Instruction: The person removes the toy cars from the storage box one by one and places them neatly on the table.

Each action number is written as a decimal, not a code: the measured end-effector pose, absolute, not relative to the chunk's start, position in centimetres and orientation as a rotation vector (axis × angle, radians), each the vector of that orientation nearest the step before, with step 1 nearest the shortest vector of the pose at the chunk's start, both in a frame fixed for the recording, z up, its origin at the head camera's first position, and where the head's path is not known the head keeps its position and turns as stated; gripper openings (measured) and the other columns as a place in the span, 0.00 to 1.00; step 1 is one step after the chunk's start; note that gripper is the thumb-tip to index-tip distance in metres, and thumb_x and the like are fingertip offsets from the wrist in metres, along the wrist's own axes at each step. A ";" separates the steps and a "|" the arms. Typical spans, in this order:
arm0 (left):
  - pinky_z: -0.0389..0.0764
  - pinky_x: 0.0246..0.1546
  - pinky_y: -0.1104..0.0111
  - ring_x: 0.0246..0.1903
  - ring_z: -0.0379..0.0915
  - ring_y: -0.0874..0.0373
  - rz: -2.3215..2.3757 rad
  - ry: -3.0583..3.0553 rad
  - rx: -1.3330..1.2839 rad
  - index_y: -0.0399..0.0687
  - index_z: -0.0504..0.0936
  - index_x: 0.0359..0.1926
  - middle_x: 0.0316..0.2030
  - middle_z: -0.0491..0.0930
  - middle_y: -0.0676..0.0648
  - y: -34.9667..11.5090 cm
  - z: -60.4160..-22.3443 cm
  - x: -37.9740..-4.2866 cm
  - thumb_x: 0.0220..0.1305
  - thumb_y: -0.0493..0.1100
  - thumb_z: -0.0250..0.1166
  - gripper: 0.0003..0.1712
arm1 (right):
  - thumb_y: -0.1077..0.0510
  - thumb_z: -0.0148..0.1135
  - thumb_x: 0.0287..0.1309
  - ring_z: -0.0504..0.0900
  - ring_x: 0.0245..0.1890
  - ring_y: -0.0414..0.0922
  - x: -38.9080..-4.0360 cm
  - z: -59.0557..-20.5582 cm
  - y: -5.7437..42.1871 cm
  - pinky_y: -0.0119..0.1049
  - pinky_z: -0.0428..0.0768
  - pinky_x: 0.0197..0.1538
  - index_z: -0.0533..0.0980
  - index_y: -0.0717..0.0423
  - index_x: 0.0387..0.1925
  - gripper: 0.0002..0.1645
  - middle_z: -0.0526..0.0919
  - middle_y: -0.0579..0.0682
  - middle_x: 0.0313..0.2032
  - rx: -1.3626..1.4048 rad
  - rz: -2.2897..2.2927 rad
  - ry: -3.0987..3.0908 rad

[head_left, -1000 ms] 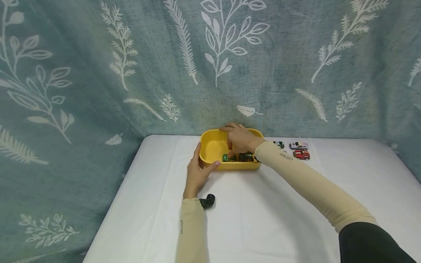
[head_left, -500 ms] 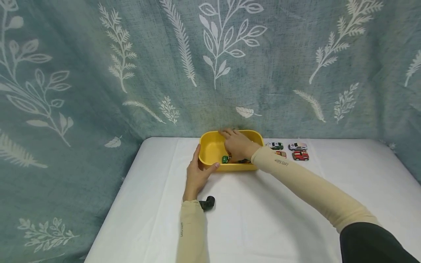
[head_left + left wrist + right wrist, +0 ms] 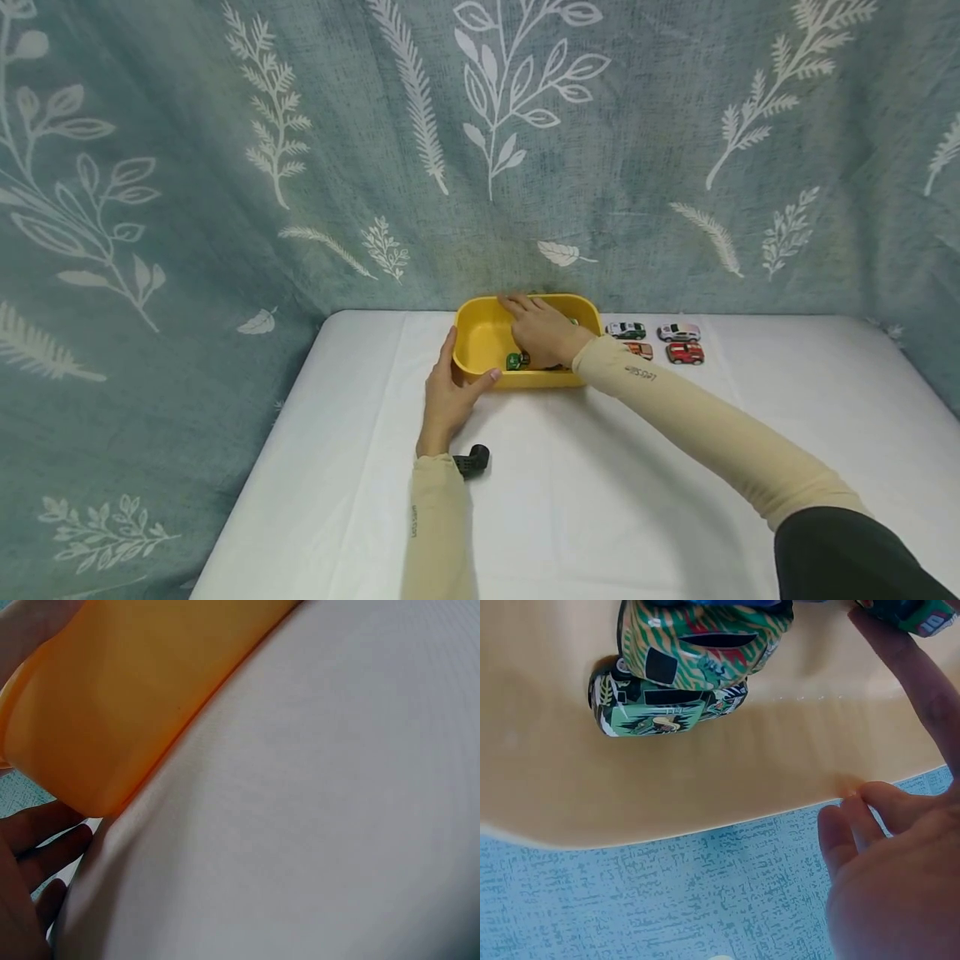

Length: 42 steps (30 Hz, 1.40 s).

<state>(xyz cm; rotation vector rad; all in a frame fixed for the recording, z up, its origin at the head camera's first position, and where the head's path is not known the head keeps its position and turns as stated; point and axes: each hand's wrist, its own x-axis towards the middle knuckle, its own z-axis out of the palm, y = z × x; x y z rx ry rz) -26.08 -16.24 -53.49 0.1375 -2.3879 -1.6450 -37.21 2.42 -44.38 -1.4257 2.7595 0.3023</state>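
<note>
My left hand (image 3: 446,408) grips the near left corner of a yellow plastic bin (image 3: 480,329), thumb on the front rim and fingers along the left side. In the left wrist view those fingers (image 3: 56,840) lie by the bin's corner. My right hand (image 3: 546,329) reaches inside. In the right wrist view its index finger (image 3: 911,682) meets a dark green toy car (image 3: 919,615), apparently pinched with the mostly hidden thumb; the other fingertips touch the far rim. Several more toy cars lie in the bin, including a zebra-striped green and orange one (image 3: 705,645) and a green-and-black one (image 3: 660,712).
To the bin's right are several toy cars on the white-covered table (image 3: 585,500): a white and green one (image 3: 626,330), a silver one (image 3: 678,332), a red one (image 3: 685,353) and a partly hidden orange one (image 3: 640,350). A patterned curtain (image 3: 337,167) hangs right behind.
My right hand has moved slightly left and lower in the bin, covering more of the cars there. My left hand stays on the bin's corner.
</note>
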 end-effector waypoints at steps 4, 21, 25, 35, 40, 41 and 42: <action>0.66 0.80 0.60 0.79 0.61 0.54 -1.643 -2.389 0.127 0.70 0.51 0.86 0.83 0.59 0.51 -16.2 -53.6 -26.1 0.58 0.61 0.80 0.63 | 0.45 0.78 0.62 0.55 0.82 0.64 -37.2 -44.3 2.4 0.59 0.62 0.82 0.86 0.51 0.25 0.17 0.51 0.66 0.83 -1.409 0.333 2.745; 0.64 0.81 0.60 0.79 0.61 0.55 -1.614 -2.395 0.106 0.73 0.50 0.85 0.82 0.61 0.50 -15.8 -54.0 -26.1 0.57 0.65 0.80 0.64 | 0.48 0.82 0.57 0.70 0.72 0.61 -37.8 -39.6 5.0 0.61 0.74 0.73 0.91 0.55 0.43 0.18 0.78 0.60 0.70 -1.460 0.135 2.709; 0.63 0.81 0.60 0.80 0.60 0.54 -1.610 -2.390 0.124 0.73 0.50 0.85 0.82 0.60 0.50 -16.1 -53.9 -26.1 0.56 0.65 0.80 0.64 | 0.46 0.82 0.55 0.83 0.56 0.57 -37.2 -37.1 5.9 0.53 0.84 0.62 0.91 0.57 0.46 0.23 0.90 0.56 0.54 -1.478 0.147 2.696; 0.63 0.81 0.60 0.80 0.58 0.56 -1.614 -2.388 0.106 0.72 0.50 0.85 0.83 0.58 0.52 -16.0 -53.9 -25.9 0.58 0.64 0.80 0.63 | 0.49 0.80 0.59 0.91 0.45 0.53 -36.2 -34.1 10.4 0.50 0.90 0.52 0.88 0.58 0.52 0.24 0.92 0.55 0.48 -1.333 0.171 2.680; 0.60 0.83 0.58 0.81 0.57 0.52 -1.594 -2.413 0.125 0.74 0.50 0.85 0.83 0.58 0.51 -16.0 -53.7 -25.7 0.58 0.66 0.79 0.63 | 0.51 0.82 0.57 0.90 0.40 0.50 -36.1 -35.2 13.6 0.49 0.91 0.48 0.89 0.58 0.50 0.22 0.93 0.53 0.43 -1.282 0.151 2.709; 0.60 0.83 0.57 0.81 0.58 0.51 -1.590 -2.417 0.130 0.75 0.50 0.85 0.83 0.59 0.50 -16.0 -53.7 -25.7 0.57 0.66 0.79 0.63 | 0.51 0.82 0.57 0.90 0.38 0.49 -36.1 -35.6 14.4 0.48 0.91 0.46 0.89 0.57 0.49 0.21 0.93 0.52 0.41 -1.265 0.142 2.718; 0.60 0.83 0.57 0.80 0.58 0.51 -1.589 -2.419 0.134 0.75 0.50 0.85 0.83 0.59 0.50 -16.0 -53.7 -25.6 0.57 0.66 0.79 0.63 | 0.52 0.82 0.57 0.89 0.36 0.47 -36.0 -36.0 15.2 0.47 0.91 0.44 0.89 0.58 0.49 0.21 0.93 0.51 0.40 -1.247 0.130 2.727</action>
